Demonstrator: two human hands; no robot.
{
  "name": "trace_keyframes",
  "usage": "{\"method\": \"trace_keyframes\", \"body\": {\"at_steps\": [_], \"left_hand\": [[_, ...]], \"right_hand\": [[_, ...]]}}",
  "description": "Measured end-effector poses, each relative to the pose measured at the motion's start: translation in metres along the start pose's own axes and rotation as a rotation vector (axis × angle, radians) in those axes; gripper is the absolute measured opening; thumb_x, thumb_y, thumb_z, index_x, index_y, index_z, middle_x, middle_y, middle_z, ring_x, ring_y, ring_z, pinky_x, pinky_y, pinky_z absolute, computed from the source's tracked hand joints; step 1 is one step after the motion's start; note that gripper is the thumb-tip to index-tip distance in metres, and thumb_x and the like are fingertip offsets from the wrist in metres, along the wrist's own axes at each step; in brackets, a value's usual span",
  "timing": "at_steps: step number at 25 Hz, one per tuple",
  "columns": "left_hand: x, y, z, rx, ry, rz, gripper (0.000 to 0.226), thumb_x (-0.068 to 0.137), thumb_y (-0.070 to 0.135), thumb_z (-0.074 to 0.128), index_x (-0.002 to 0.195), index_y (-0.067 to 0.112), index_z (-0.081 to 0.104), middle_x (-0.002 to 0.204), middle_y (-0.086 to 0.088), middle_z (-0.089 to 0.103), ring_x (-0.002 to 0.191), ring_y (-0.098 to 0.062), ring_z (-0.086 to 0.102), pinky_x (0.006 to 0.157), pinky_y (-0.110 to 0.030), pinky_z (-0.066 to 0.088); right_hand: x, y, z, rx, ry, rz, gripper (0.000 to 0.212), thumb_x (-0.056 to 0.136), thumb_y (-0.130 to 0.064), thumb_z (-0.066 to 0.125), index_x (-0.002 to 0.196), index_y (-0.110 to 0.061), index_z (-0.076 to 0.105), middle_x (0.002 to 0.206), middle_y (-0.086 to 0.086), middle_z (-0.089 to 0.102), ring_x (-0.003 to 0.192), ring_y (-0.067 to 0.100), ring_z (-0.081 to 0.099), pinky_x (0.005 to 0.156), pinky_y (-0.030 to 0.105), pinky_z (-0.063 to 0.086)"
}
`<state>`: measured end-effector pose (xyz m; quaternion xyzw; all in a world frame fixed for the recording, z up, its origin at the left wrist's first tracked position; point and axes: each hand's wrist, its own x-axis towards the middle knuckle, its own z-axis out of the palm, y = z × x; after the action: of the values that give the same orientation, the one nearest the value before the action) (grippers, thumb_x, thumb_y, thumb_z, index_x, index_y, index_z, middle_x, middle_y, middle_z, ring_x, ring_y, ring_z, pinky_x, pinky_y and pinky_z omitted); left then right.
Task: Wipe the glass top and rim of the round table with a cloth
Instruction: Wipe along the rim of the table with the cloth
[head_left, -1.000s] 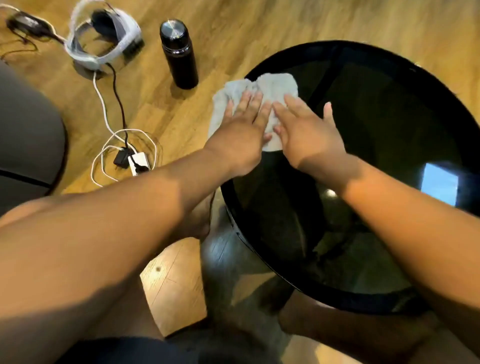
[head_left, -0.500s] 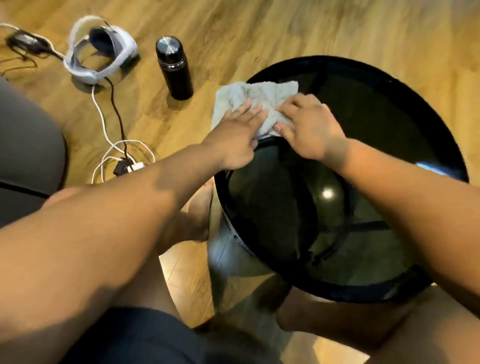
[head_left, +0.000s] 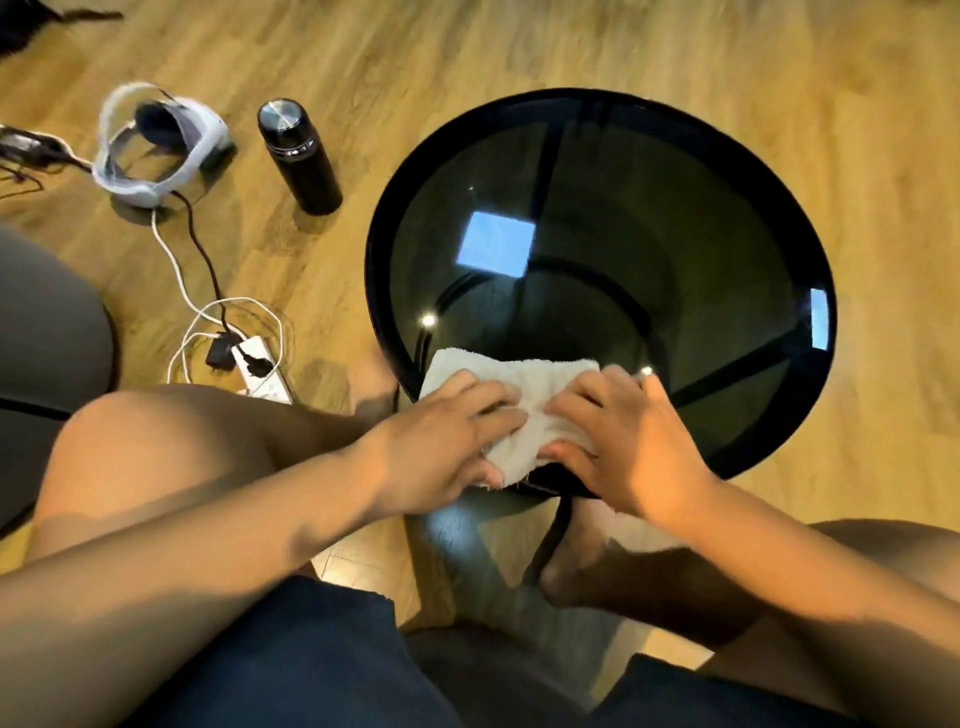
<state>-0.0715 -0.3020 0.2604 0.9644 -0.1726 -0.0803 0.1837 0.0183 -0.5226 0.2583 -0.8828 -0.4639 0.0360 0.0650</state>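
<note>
A round table with a dark glass top (head_left: 649, 249) and a black rim (head_left: 376, 291) stands on the wooden floor in front of me. A pale grey cloth (head_left: 524, 387) lies over the near left part of the rim and glass. My left hand (head_left: 441, 441) grips the cloth's left side, thumb under its hanging edge. My right hand (head_left: 623, 441) grips its right side at the rim. Both hands cover much of the cloth.
A black flask (head_left: 298, 156) stands on the floor left of the table. Further left lie a white headset (head_left: 156, 150), cables (head_left: 192, 270) and a white power strip (head_left: 260, 369). My bare knees and feet flank the table's near side. A grey cushion (head_left: 47, 332) sits at the left edge.
Both hands have dragged the cloth from the far left of the table down to its near rim. My fingers have gone from flat to curled around the cloth. My view has tilted.
</note>
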Motion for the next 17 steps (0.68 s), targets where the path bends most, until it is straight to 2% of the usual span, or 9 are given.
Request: {"method": "trace_keyframes", "body": {"at_steps": [2,3,5,7,11,14,17], "left_hand": [[0.02,-0.025,-0.009,-0.051,0.063,-0.035,0.052,0.086,0.04,0.061,0.129,0.009,0.061,0.127,-0.011,0.058,0.113,-0.033,0.053,0.097,-0.041,0.047],[0.035,-0.04,-0.017,-0.053,0.089,-0.089,0.052,0.085,0.038,0.066,0.128,0.008,0.062,0.125,-0.011,0.058,0.112,-0.032,0.052,0.097,-0.045,0.047],[0.075,-0.074,-0.036,-0.007,0.081,-0.196,0.054,0.082,0.033,0.073,0.13,0.011,0.061,0.127,-0.01,0.054,0.114,-0.031,0.05,0.1,-0.04,0.042],[0.124,-0.105,-0.057,0.065,0.127,-0.246,0.047,0.082,0.03,0.071,0.125,0.013,0.063,0.124,-0.013,0.052,0.113,-0.035,0.05,0.097,-0.041,0.043],[0.209,-0.152,-0.094,0.403,0.235,-0.45,0.045,0.087,0.026,0.067,0.129,0.013,0.057,0.131,-0.016,0.048,0.125,-0.039,0.041,0.1,-0.049,0.038],[0.252,-0.183,-0.104,0.41,0.286,-0.437,0.041,0.089,0.02,0.065,0.126,0.007,0.055,0.126,-0.02,0.053,0.118,-0.037,0.049,0.092,-0.046,0.042],[0.267,-0.201,-0.101,0.355,0.224,-0.388,0.045,0.098,0.038,0.051,0.127,0.004,0.052,0.122,-0.023,0.056,0.112,-0.039,0.054,0.088,-0.044,0.042]], "right_hand": [[0.035,0.017,0.001,-0.008,0.002,0.033,0.047,0.088,-0.059,0.037,0.108,-0.027,0.065,0.1,-0.001,0.063,0.092,0.025,0.058,0.075,0.041,0.042],[0.053,0.025,0.001,-0.016,-0.006,0.046,0.051,0.089,-0.061,0.034,0.111,-0.026,0.064,0.103,0.001,0.064,0.096,0.027,0.057,0.077,0.042,0.042],[0.094,0.044,-0.001,-0.045,0.012,0.063,0.053,0.089,-0.059,0.039,0.117,-0.022,0.063,0.108,0.006,0.064,0.102,0.032,0.056,0.079,0.044,0.04],[0.145,0.067,-0.005,-0.026,0.049,0.143,0.048,0.09,-0.056,0.048,0.119,-0.019,0.061,0.113,0.01,0.061,0.11,0.035,0.053,0.084,0.047,0.039],[0.258,0.117,-0.014,0.041,0.076,0.27,0.043,0.092,-0.05,0.053,0.123,-0.021,0.057,0.124,0.012,0.057,0.121,0.034,0.048,0.097,0.049,0.038],[0.317,0.147,-0.012,0.088,0.143,0.342,0.034,0.095,-0.045,0.053,0.123,-0.025,0.057,0.117,0.009,0.061,0.109,0.032,0.057,0.09,0.045,0.046],[0.343,0.159,-0.008,0.134,0.138,0.327,0.028,0.097,-0.042,0.051,0.118,-0.025,0.057,0.105,0.008,0.063,0.092,0.029,0.061,0.077,0.045,0.053]]}}
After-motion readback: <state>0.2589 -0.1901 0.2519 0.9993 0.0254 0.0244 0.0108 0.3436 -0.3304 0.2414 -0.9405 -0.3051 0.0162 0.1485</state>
